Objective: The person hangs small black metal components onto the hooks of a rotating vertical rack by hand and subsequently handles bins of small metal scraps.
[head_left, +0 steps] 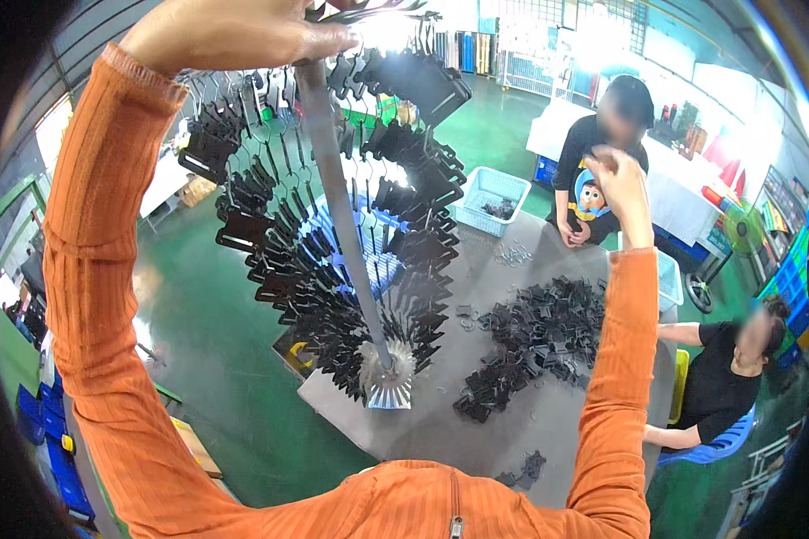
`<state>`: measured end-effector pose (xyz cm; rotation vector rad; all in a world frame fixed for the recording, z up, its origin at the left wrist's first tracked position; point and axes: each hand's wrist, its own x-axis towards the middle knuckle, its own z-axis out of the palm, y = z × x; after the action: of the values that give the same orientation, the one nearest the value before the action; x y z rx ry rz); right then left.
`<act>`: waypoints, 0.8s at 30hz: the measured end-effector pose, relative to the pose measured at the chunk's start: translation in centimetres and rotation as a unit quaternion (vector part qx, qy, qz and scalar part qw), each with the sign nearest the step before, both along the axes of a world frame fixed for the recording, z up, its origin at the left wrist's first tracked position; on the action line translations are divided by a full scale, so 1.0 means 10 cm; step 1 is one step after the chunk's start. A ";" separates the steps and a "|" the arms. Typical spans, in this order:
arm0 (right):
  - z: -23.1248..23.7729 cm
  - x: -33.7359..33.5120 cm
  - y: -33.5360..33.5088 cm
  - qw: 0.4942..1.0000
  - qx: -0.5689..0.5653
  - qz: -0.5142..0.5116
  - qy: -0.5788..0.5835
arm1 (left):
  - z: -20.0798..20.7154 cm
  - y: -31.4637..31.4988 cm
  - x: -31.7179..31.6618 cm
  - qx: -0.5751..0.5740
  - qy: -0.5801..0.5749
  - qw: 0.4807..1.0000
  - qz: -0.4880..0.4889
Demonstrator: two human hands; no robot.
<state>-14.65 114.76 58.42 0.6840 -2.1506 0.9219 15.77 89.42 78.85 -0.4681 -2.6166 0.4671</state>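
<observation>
A tall rack with a grey metal pole (pixel 340 193) stands in front of me, on a finned round base (pixel 388 375). Tiers of black slotted plastic pieces (pixel 243 232) hang all around it on thin wire hooks. At the rack's top my left hand (pixel 234 36) reaches across beside the pole with its thumb stretched right; its fingers are mostly cut off by the upper edge. My right hand (pixel 622 193) is raised to the right, apart from the rack, its fingers bent together. Whatever may be between them is too small to make out.
The grey table (pixel 404 440) bears a heap of black plastic pieces (pixel 535 337) and loose metal rings (pixel 512 255). A light-blue basket (pixel 494 193) sits at its far edge. One person (pixel 593 171) stands opposite; another (pixel 715 386) sits at the right on a blue chair.
</observation>
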 end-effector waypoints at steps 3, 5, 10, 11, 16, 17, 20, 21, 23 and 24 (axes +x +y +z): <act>0.49 1.08 -0.64 0.935 -0.217 0.276 -0.041 | 0.07 0.03 0.05 -0.001 -0.049 0.999 0.020; 0.69 1.51 -0.83 0.930 -0.202 0.303 0.042 | 0.10 0.08 -0.04 -0.012 -0.047 0.999 0.000; 0.81 1.82 -1.29 0.951 -0.149 0.190 0.193 | 0.09 0.27 -0.07 -0.004 -0.034 0.999 0.023; 0.81 1.83 -1.35 0.953 -0.138 0.150 0.223 | 0.08 0.24 -0.08 -0.017 -0.024 0.999 0.019; 0.89 1.62 -1.42 0.903 -0.228 0.341 0.124 | 0.09 0.20 -0.07 0.009 -0.014 0.999 0.027; 0.91 1.57 -1.31 0.877 -0.221 0.426 -0.003 | 0.09 0.19 -0.07 -0.004 -0.003 1.000 0.023; 0.87 1.48 -1.32 0.812 -0.259 0.522 0.022 | -0.02 0.15 -0.07 -0.007 0.010 1.000 -0.002; 0.85 1.50 -1.30 0.797 -0.241 0.551 -0.062 | -0.02 0.23 0.00 -0.012 0.008 1.000 -0.005; 0.69 1.45 -1.28 0.794 -0.270 0.544 -0.039 | -0.10 0.17 -0.06 -0.006 0.011 0.998 0.062; 0.67 1.41 -1.22 0.801 -0.273 0.533 -0.021 | -0.11 0.21 -0.07 -0.016 0.031 0.998 0.053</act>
<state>-0.53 102.56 65.16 1.5898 -1.2508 2.0184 15.05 91.50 77.70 -0.3208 -2.5862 0.5494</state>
